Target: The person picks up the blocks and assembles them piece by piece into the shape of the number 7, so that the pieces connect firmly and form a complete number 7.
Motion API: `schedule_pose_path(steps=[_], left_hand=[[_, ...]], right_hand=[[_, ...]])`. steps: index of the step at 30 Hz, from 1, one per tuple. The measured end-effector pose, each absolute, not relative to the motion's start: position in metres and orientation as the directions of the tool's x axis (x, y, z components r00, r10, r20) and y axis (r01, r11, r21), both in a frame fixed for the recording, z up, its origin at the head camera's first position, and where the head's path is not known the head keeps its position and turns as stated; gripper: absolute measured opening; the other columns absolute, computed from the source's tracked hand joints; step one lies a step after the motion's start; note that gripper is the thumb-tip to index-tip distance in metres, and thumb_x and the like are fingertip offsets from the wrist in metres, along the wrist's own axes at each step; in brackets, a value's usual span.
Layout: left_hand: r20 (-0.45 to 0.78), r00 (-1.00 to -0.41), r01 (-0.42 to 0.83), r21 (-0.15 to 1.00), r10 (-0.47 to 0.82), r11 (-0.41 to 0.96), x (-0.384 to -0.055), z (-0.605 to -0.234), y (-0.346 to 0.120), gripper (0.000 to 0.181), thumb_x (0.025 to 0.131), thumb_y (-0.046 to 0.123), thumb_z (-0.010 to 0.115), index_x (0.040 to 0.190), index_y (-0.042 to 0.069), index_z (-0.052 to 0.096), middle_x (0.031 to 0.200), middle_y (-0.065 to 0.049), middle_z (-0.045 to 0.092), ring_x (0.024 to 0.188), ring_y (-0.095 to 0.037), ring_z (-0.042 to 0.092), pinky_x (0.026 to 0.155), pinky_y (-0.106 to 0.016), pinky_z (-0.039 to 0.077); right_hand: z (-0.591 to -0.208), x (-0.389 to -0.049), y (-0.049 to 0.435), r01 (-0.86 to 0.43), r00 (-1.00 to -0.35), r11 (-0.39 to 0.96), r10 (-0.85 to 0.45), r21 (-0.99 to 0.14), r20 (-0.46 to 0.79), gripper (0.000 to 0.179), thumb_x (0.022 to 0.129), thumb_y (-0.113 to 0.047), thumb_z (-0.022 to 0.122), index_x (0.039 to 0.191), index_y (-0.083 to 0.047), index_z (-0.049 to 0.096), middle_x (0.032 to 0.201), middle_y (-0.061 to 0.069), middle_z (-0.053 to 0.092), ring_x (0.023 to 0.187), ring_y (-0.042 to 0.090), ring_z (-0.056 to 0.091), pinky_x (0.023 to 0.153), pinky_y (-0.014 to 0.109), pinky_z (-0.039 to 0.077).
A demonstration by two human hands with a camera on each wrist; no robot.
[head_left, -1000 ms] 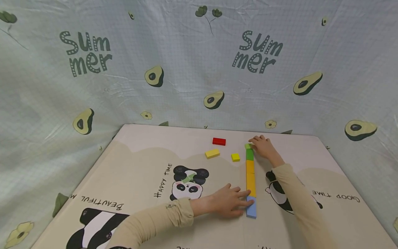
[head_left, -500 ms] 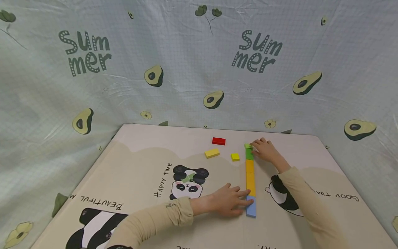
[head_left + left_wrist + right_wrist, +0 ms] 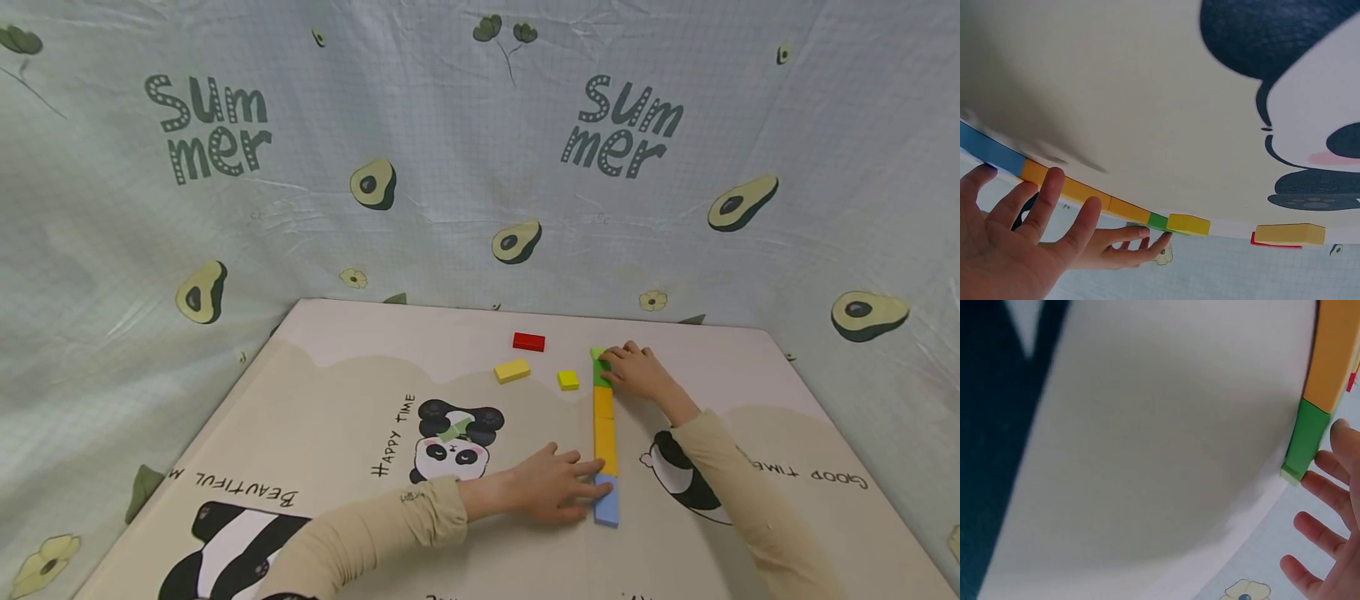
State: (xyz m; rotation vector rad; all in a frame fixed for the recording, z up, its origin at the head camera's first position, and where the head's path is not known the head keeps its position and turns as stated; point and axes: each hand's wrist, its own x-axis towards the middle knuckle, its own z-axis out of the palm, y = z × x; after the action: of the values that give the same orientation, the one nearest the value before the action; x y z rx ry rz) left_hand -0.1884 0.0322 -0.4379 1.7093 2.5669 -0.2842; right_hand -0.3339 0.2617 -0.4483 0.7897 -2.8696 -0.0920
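Note:
A straight row of blocks runs away from me in the head view: a blue block (image 3: 607,510) nearest, then two orange blocks (image 3: 604,443), a green block (image 3: 601,377) and a small light green block (image 3: 596,353) at the far end. My left hand (image 3: 551,487) lies spread at the near end, its fingertips on the blue block and the edge of the orange one beside it. At the far end, the fingertips of my right hand (image 3: 641,372) touch the green block from the right. In the right wrist view the fingers (image 3: 1329,490) are apart, with the fingertips by the green blocks.
Left of the row's far end lie a small bright yellow block (image 3: 567,381), a pale yellow block (image 3: 512,372) and a red block (image 3: 528,342). They sit on a panda-printed table cover (image 3: 352,433). A hanging avocado-print cloth (image 3: 442,200) borders the table's back edge.
My right hand has shifted slightly toward me along the row, from the light green block to the green one. My left hand and the loose blocks have stayed in place.

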Motion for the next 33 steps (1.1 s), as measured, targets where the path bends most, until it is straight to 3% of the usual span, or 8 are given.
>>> schedule_pose_path(steps=[11, 23, 33], left_hand=[[-0.129, -0.398, 0.915, -0.129, 0.908, 0.382, -0.191, -0.440, 0.035, 0.047, 0.093, 0.047, 0.033, 0.138, 0.037, 0.029, 0.145, 0.007, 0.031, 0.120, -0.014, 0.042, 0.095, -0.037, 0.040], [-0.104, -0.388, 0.920, -0.097, 0.916, 0.379, -0.200, -0.436, 0.038, 0.044, 0.093, 0.047, 0.034, 0.135, 0.036, 0.035, 0.138, 0.010, 0.040, 0.112, -0.011, 0.044, 0.086, -0.027, 0.040], [-0.083, -0.408, 0.913, -0.054, 0.909, 0.405, -0.208, -0.431, 0.035, 0.043, 0.094, 0.044, 0.033, 0.136, 0.034, 0.034, 0.140, 0.009, 0.038, 0.116, -0.010, 0.041, 0.092, -0.027, 0.039]], right_hand=[[-0.449, -0.332, 0.262, -0.495, -0.857, 0.868, -0.496, 0.047, 0.139, 0.032, 0.086, -0.027, 0.056, 0.113, -0.011, 0.057, 0.115, 0.011, 0.058, 0.096, 0.031, 0.047, 0.077, 0.050, 0.039], [-0.446, -0.332, 0.262, -0.472, -0.878, 0.881, -0.472, 0.015, 0.086, 0.034, 0.086, -0.030, 0.056, 0.115, -0.013, 0.057, 0.119, 0.011, 0.055, 0.096, 0.031, 0.046, 0.077, 0.050, 0.038], [-0.446, -0.332, 0.262, -0.481, -0.873, 0.877, -0.480, 0.011, 0.085, 0.034, 0.085, -0.029, 0.057, 0.114, -0.012, 0.057, 0.118, 0.012, 0.056, 0.095, 0.030, 0.046, 0.076, 0.050, 0.039]])
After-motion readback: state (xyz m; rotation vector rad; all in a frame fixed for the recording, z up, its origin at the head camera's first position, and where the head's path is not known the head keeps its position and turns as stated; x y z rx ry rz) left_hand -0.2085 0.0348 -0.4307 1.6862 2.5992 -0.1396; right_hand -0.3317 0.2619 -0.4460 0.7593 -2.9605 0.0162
